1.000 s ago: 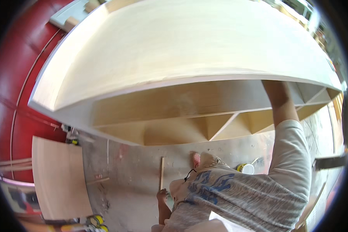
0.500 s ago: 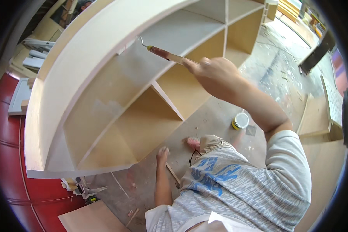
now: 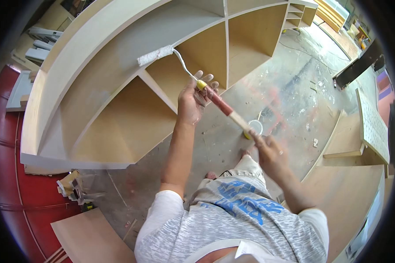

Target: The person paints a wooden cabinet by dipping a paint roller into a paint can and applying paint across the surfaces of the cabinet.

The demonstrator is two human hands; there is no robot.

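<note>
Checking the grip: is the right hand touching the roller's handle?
Touching. The head view shows the right hand closed around the pale end of the roller's handle.

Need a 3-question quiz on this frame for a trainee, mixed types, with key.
1. True or false: the left hand is nearer the white roller cover than the right hand is.

2. Multiple choice: which hand is closed on the pale part of the handle?
A) left
B) right
C) neither

3. Short answer: what colour is the collar where the handle meets the bent metal rod?

Key: 1 true; 2 B; 3 yellow.
</note>
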